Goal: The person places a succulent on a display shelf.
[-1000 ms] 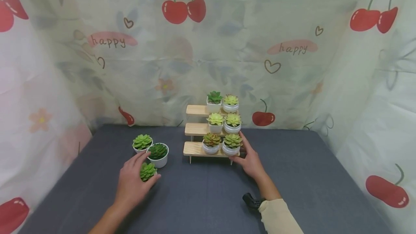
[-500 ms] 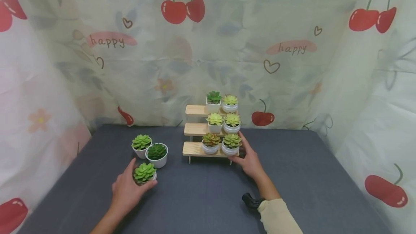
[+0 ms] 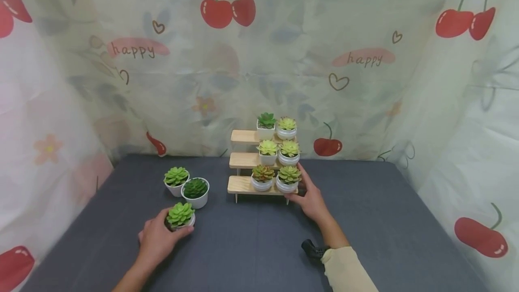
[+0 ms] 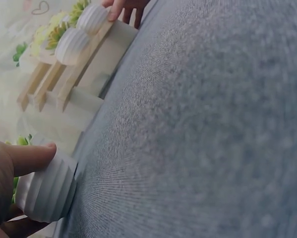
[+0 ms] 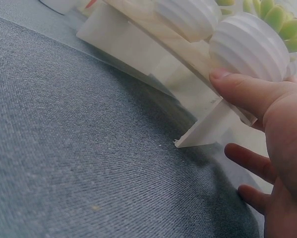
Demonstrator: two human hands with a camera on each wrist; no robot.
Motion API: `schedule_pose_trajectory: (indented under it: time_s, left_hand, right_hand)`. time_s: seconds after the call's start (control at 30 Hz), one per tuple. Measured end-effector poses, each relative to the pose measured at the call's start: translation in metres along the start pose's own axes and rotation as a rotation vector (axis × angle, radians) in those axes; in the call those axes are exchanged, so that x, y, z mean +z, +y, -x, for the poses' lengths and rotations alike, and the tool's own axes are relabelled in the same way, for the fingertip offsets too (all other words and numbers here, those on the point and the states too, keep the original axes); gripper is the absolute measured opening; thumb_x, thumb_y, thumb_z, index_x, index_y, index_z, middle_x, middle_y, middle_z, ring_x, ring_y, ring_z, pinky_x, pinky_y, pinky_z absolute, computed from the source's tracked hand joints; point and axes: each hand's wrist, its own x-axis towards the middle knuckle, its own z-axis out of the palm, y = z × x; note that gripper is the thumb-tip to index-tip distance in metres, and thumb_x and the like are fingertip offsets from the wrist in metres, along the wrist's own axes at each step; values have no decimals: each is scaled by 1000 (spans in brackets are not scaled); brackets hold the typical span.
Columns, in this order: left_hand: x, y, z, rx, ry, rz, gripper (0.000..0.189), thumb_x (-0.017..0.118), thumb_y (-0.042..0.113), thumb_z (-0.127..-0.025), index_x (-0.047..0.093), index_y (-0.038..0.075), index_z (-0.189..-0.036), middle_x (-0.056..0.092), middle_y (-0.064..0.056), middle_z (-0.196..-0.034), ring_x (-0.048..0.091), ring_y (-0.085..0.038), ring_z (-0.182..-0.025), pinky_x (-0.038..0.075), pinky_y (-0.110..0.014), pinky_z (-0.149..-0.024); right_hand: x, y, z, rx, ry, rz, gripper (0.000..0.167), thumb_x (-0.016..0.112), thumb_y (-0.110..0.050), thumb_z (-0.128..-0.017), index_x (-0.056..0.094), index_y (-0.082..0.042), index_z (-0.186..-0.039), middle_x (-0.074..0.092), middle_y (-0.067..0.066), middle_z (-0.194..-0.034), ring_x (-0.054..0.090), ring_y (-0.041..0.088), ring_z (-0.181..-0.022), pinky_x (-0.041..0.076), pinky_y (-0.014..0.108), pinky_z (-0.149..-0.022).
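Observation:
My left hand (image 3: 157,238) grips a light-green succulent in a ribbed white pot (image 4: 49,191), thumb on one side and fingers around the other. In the head view, a dark-green succulent (image 3: 195,188) and another light-green succulent (image 3: 176,177) stand just beyond it in white pots. My right hand (image 3: 313,202) holds the right end of a three-tier wooden plant stand (image 3: 239,184). Its thumb (image 5: 247,91) lies over the lowest board's front edge, right at the base of a ribbed pot (image 5: 250,47); the lower fingers are loose below.
The stand carries two potted succulents per tier on its right side, including a reddish-green one (image 3: 262,179) on the lowest board. A dark cloth (image 3: 251,247) covers the table. Printed curtains (image 3: 182,80) enclose the back and sides. A black strap device (image 3: 313,250) sits at the right wrist.
My left hand has drawn back toward me and left, and its fingers have closed around the nearest succulent's pot, which shifted slightly left. The right hand stays at the stand.

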Motion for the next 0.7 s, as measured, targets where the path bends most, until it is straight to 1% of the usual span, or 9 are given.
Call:
schedule_pose_trajectory:
  time_s: [0.1, 0.27, 0.4, 0.5, 0.57, 0.7]
  left_hand:
    - [0, 2, 2, -1, 2, 6, 86, 84, 50, -69, 53, 2, -133, 58, -24, -128, 48, -45, -113, 27, -61, -88]
    - [-2, 9, 6, 22, 6, 26, 86, 85, 52, -67, 55, 3, -132, 59, -24, -126, 50, -44, -111, 29, -60, -89]
    - [-3, 19, 9, 24, -25, 76, 85, 85, 47, -69, 53, 2, -133, 59, -25, -125, 51, -42, -112, 35, -58, -91]
    - [-2, 27, 10, 25, -47, 124, 82, 86, 42, -70, 52, 3, -134, 58, -23, -126, 53, -40, -114, 40, -55, -92]
    - [0, 33, 10, 31, -58, 148, 81, 87, 40, -70, 52, 4, -134, 58, -21, -127, 54, -38, -115, 41, -54, -93]
    - [7, 44, 7, 64, -54, 182, 79, 88, 37, -70, 53, 5, -133, 60, -18, -126, 55, -34, -115, 42, -52, -94]
  right_hand:
    - [0, 0, 1, -6, 0, -4, 101, 83, -21, -78, 19, -39, -155, 54, 14, -137, 59, 30, -112, 45, 56, -92]
    - [1, -1, 1, -5, 0, -1, 101, 83, -22, -79, 19, -38, -155, 54, 15, -137, 58, 31, -113, 44, 56, -93]
    - [1, -2, 1, -11, -1, -3, 101, 83, -22, -79, 19, -36, -156, 53, 16, -138, 58, 32, -113, 44, 56, -93]
    - [1, -3, 2, -15, -3, -9, 101, 83, -22, -79, 19, -35, -156, 52, 16, -139, 58, 32, -112, 45, 56, -91]
    - [1, -3, 2, -20, -4, -8, 101, 83, -22, -79, 19, -35, -156, 52, 16, -138, 58, 32, -112, 45, 56, -91]
    - [0, -2, 1, -18, 1, -10, 101, 83, -21, -79, 19, -37, -155, 52, 15, -138, 58, 32, -113, 46, 55, -90]
